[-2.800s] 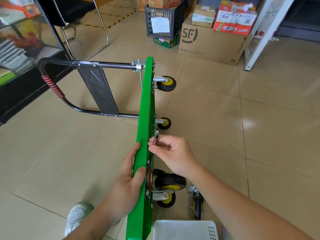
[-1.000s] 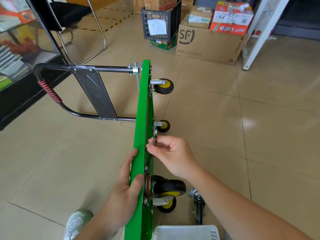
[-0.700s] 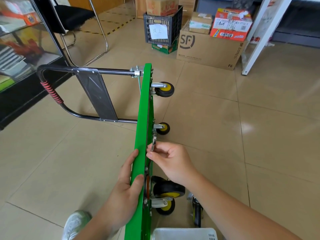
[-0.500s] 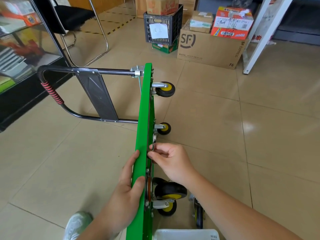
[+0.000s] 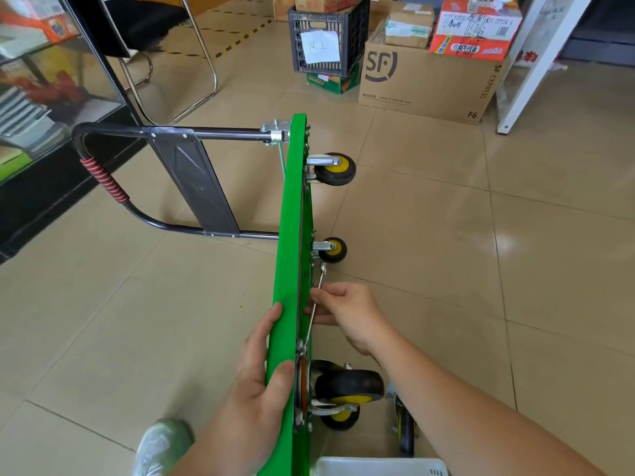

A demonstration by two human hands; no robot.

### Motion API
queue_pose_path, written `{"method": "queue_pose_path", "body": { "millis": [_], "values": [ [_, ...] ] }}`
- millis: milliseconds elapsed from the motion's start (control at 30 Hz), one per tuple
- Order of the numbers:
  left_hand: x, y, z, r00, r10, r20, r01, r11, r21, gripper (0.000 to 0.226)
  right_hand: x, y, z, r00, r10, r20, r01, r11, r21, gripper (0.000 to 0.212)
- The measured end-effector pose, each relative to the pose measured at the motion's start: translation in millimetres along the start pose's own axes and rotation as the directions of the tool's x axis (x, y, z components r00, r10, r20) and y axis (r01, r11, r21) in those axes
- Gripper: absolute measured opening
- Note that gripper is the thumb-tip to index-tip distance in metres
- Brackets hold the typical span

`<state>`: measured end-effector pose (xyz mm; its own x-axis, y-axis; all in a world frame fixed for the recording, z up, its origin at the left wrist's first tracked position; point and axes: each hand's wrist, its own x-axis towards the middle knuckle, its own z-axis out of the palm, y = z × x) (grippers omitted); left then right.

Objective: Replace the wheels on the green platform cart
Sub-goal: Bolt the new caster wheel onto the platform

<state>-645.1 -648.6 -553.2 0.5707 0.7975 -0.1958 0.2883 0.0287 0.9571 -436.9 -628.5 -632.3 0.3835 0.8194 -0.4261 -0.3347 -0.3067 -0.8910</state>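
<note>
Green platform cart (image 5: 287, 235) stands on one long edge on the tiled floor (image 5: 446, 269), running straight away from the camera down the middle of the view. The deck is close to vertical and its underside faces right. Its black tube handle (image 5: 192, 180) sticks out to the left, with a dark panel across the middle and a red cord wrap (image 5: 103, 180) at the bend.

Four casters stick out of the underside, all with black tyres and yellow hubs. The far upper caster (image 5: 335, 169) and far lower caster (image 5: 332, 250) are small in view. The near upper caster (image 5: 348, 386) looks much bigger and sits on a plate with an orange ring; the near lower caster (image 5: 340, 419) is tucked just beneath it.

Left hand (image 5: 254, 389) grips the deck's top edge beside the near casters — fingers flat on the left face, thumb hooked over the rim. Right hand (image 5: 347, 314) pinches the shaft of a thin metal wrench (image 5: 318, 297) between thumb and curled fingers. The wrench lies close along the underside, ring end up near the far lower caster and lower end down by the near caster plate. Whether it sits on a nut cannot be told.

Around: an SF cardboard box (image 5: 422, 84), a black crate (image 5: 326, 39) and a glass cabinet (image 5: 41, 80) at the far edges, well apart from the cart. A white basket (image 5: 378, 467) lies at the bottom edge. A loose caster (image 5: 405, 431) stands on the floor just right of the near pair, partly behind the right forearm. A pale shoe (image 5: 161, 444) is at lower left.
</note>
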Motion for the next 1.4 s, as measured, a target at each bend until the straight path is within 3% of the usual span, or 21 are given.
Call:
{"method": "queue_pose_path", "body": {
  "millis": [100,367,600,900,1400],
  "values": [
    [1.3,0.3,0.0,1.0,0.003,0.008,-0.003,1.0,0.018,0.064,6.0,5.5,-0.6,0.999,0.034,-0.016,-0.033,0.998,0.049,0.024],
    [1.0,0.1,-1.2,1.0,0.008,0.012,-0.008,1.0,0.028,0.064,-6.2,-14.5,-4.3,0.985,-0.169,0.036,0.171,0.984,-0.046,0.027],
    [-2.2,0.7,-3.0,0.999,-0.022,0.044,0.02,0.999,0.036,0.063,-19.5,-39.4,-5.4,0.973,-0.184,-0.137,0.186,0.983,0.002,0.008],
    [-2.0,1.4,-2.2,0.999,-0.003,0.045,0.002,0.999,0.035,0.065,-67.1,-57.8,9.9,0.95,-0.298,0.094,0.307,0.945,-0.11,0.016],
    [-0.6,-1.0,-1.2,1.0,0.0,0.011,-0.001,0.999,0.032,0.068,-84.5,-47.4,21.7,0.922,-0.363,0.132,0.378,0.92,-0.108,0.029]
  ]
}}
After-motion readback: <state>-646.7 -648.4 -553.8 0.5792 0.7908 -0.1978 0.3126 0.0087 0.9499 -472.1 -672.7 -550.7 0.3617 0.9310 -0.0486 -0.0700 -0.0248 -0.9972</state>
